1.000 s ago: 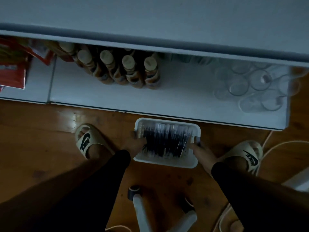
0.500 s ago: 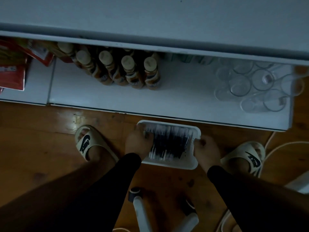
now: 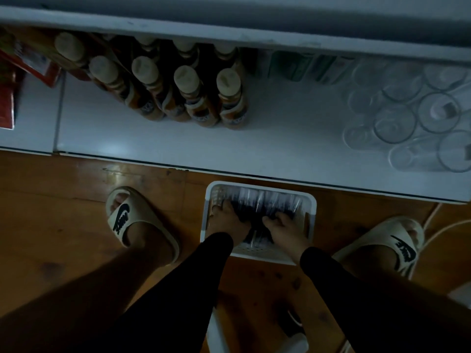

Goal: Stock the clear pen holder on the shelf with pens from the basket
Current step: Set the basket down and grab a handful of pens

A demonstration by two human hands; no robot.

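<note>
A white plastic basket (image 3: pixel 312 207) sits on the wooden floor between my feet, right below the shelf's front edge. It is full of dark pens (image 3: pixel 265 203) with clear caps, lying side by side. Both hands are inside it. My left hand (image 3: pixel 225 222) rests on the pens at the basket's left side, fingers curled down into them. My right hand (image 3: pixel 285 229) has its fingers closed around a bunch of pens near the middle. Several clear cups (image 3: pixel 395 126) stand on the white shelf (image 3: pixel 178 138) at the right; which one is the pen holder I cannot tell.
Several brown bottles (image 3: pixel 204 98) with pale caps stand at the shelf's middle left. Red packets (image 3: pixel 10 80) lie at the far left. An upper shelf edge (image 3: pixel 229 34) overhangs. My sandalled feet (image 3: pixel 137 225) flank the basket, white cables (image 3: pixel 438 225) run at right, a white stool leg (image 3: pixel 216 335) below.
Both hands have moved from the basket's outer sides into the basket and now lie on the pens. The view has come closer to the shelf.
</note>
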